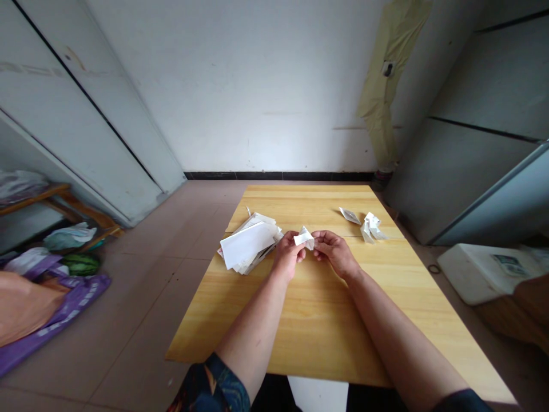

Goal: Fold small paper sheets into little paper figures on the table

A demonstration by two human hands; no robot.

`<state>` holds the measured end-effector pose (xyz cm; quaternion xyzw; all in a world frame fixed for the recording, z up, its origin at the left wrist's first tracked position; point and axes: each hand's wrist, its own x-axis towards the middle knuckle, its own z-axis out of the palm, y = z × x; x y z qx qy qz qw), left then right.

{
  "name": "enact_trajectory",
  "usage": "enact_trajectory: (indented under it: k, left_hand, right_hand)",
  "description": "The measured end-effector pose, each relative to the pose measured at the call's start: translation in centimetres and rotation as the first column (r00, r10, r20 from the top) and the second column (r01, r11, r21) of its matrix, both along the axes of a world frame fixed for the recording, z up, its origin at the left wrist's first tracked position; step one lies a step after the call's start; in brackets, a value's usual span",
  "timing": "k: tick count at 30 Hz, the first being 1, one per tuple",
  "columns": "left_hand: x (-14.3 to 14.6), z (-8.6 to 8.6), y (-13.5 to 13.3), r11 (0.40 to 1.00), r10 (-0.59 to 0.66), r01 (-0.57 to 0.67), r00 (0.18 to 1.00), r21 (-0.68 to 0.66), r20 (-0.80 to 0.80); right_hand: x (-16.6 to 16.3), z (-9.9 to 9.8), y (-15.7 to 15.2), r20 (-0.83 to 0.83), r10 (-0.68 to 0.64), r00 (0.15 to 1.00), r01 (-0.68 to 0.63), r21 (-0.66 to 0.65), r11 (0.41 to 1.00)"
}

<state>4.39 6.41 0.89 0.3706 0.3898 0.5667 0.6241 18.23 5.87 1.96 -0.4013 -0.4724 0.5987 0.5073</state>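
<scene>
Held up between my left hand point(286, 254) and my right hand point(337, 253) is a small folded piece of white paper point(304, 238), pinched by the fingertips of both hands. Just left of my left hand lies a loose stack of white paper sheets point(249, 245) on the light wooden table point(317, 320). Beyond my right hand are a small folded paper piece point(350, 216) and a crumpled bunch of white paper point(372, 227). Neither of these touches my hands.
Tiled floor surrounds the table. On the floor at left are a watermelon point(81, 264), a purple bag point(55, 303) and a low wooden shelf point(38, 197). A white plastic box point(480, 273) stands at right, beside tall grey-white cabinets point(484, 126).
</scene>
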Motion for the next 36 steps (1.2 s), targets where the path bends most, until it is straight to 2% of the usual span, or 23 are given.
enact_trajectory:
  k: [8, 13, 17, 22, 28, 31, 36]
  left_hand:
    - [-0.04, 0.47, -0.21, 0.998, -0.055, 0.057, 0.993, -0.015, 0.108]
    - [0.05, 0.7, -0.34, 0.997, -0.068, 0.072, 0.992, -0.03, 0.111]
    - [0.16, 0.63, -0.26, 0.999, -0.01, 0.014, 0.996, -0.041, 0.092]
    - [0.44, 0.49, -0.15, 0.994, 0.101, -0.098, 0.994, -0.055, 0.05]
    - [0.61, 0.56, -0.32, 0.989, 0.137, -0.137, 0.991, -0.049, -0.01]
    - [0.6, 0.53, -0.35, 0.988, 0.142, -0.145, 0.989, -0.051, -0.047]
    - [0.69, 0.47, -0.32, 0.988, 0.146, -0.149, 0.987, -0.031, -0.065]
  right_hand:
    - [-0.15, -0.03, 0.04, 0.005, -0.02, 1.0, 0.02, 0.017, 1.0]
    - [-0.54, -0.57, 0.15, 0.027, -0.035, 0.999, 0.034, 0.027, 0.999]
    - [-0.65, -0.52, 0.02, 0.061, -0.07, 0.996, 0.069, 0.017, 0.997]
    - [-0.11, 0.0, -0.15, 0.287, -0.064, 0.956, 0.063, 0.012, 0.998]
    - [-0.07, -0.12, -0.18, 0.449, -0.087, 0.889, 0.051, 0.09, 0.995]
    - [-0.33, -0.23, -0.22, 0.475, -0.117, 0.872, 0.073, 0.11, 0.991]
    - [-0.59, 0.15, -0.3, 0.436, -0.116, 0.892, 0.104, 0.052, 0.993]
